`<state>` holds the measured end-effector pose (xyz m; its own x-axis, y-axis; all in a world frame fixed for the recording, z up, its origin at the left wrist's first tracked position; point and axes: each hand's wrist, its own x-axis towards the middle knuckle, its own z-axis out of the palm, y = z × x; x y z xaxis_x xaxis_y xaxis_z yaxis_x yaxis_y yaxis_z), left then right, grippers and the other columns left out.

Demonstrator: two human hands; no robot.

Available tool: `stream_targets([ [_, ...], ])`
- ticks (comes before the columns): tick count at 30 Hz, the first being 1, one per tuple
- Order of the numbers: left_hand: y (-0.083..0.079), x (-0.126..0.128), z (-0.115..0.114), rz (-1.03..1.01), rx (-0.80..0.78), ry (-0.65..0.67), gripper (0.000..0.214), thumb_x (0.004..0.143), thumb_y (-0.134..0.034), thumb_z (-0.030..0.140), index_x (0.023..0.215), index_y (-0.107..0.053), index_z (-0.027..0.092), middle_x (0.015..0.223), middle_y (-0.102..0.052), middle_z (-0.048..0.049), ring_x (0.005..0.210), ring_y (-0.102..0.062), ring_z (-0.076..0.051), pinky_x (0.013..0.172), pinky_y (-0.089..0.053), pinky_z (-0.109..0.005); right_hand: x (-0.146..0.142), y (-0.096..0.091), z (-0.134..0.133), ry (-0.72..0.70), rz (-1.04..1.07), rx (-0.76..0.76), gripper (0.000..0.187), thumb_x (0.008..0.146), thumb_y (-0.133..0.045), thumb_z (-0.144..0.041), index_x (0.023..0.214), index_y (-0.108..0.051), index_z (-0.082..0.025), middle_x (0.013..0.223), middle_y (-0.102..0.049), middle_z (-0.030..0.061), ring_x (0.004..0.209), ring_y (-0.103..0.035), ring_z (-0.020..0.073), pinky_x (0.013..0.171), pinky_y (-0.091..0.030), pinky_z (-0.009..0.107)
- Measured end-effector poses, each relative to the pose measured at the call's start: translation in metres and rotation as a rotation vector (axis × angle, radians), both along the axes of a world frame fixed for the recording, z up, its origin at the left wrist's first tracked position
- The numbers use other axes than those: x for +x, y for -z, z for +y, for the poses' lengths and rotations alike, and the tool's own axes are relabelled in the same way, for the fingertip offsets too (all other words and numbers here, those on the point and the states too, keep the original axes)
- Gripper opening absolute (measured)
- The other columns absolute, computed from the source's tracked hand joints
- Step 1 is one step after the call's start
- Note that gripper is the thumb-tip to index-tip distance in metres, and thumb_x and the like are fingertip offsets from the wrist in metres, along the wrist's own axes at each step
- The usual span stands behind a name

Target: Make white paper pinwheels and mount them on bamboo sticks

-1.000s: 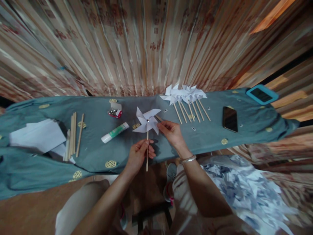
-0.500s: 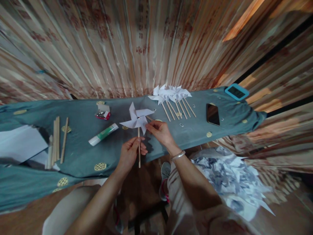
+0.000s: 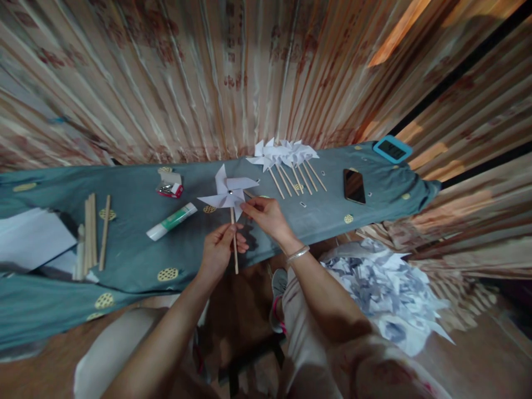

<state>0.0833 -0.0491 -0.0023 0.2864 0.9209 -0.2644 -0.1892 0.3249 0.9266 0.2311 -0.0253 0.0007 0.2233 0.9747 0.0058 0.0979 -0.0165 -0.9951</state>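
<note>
A white paper pinwheel [image 3: 225, 195] on a thin wooden stick is held upright over the table's front part, with a small dark pin at its centre. My left hand [image 3: 218, 247] is closed round the stick below the blades, thumb against it. With thumb and forefinger together, my right hand [image 3: 266, 217] pinches the lower right blade; its wrist wears a silver bangle. Just behind these fingers a short bit of a wooden stick shows. Beyond, several finished pinwheels [image 3: 283, 155] lie in an overlapping row, sticks toward me.
On the blue-green cloth [image 3: 128, 221] lie a glue stick [image 3: 172, 221], a small open box of pins [image 3: 170, 184], loose wooden sticks [image 3: 91, 233] and paper sheets [image 3: 33, 237]. Rightward are a phone [image 3: 354, 186] and a blue-framed device [image 3: 393, 149]. A heap of white paper pieces [image 3: 382, 293] stands below the table edge.
The whole view has shifted slightly. My hands keep the same hold on the pinwheel, whose stick now leans a little more. Nothing has been let go.
</note>
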Motion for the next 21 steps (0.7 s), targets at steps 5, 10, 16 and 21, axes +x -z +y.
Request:
stream_targets([
  [5, 0.001, -0.002, 0.000, -0.019, -0.011, 0.008, 0.048, 0.063, -0.077, 0.057, 0.082, -0.064, 0.014, 0.053, -0.062, 0.0035, 0.043, -0.060, -0.012, 0.045, -0.051, -0.023, -0.001, -0.004, 0.000, -0.037, 0.050, -0.040, 0.040, 0.067, -0.076, -0.057, 0.061, -0.065, -0.019, 0.059, -0.064, -0.0014, 0.055, -0.054, 0.0113, 0.055, -0.042, 0.025],
  [10, 0.003, -0.004, -0.001, -0.024, -0.034, 0.000, 0.046, 0.065, -0.076, 0.054, 0.084, -0.064, 0.014, 0.055, -0.063, 0.0033, 0.045, -0.063, -0.013, 0.047, -0.052, -0.023, -0.007, -0.007, -0.002, -0.049, 0.149, -0.063, 0.041, 0.059, -0.082, -0.058, 0.061, -0.066, -0.019, 0.060, -0.067, -0.0016, 0.054, -0.054, 0.0105, 0.056, -0.046, 0.025],
  [16, 0.003, -0.006, -0.001, -0.021, -0.028, 0.002, 0.042, 0.068, -0.075, 0.051, 0.085, -0.064, 0.014, 0.055, -0.063, 0.0032, 0.046, -0.063, -0.012, 0.048, -0.052, -0.023, -0.012, -0.009, -0.002, -0.061, 0.175, -0.077, 0.043, 0.055, -0.083, -0.059, 0.060, -0.066, -0.019, 0.059, -0.067, -0.0014, 0.052, -0.053, 0.0096, 0.053, -0.044, 0.024],
  [21, 0.003, -0.006, -0.001, -0.022, -0.029, 0.002, 0.045, 0.067, -0.076, 0.053, 0.086, -0.064, 0.014, 0.055, -0.064, 0.0031, 0.044, -0.062, -0.012, 0.047, -0.052, -0.023, -0.015, -0.008, -0.003, -0.090, 0.163, -0.074, 0.043, 0.058, -0.082, -0.059, 0.061, -0.066, -0.019, 0.061, -0.067, -0.0007, 0.053, -0.054, 0.0099, 0.053, -0.045, 0.024],
])
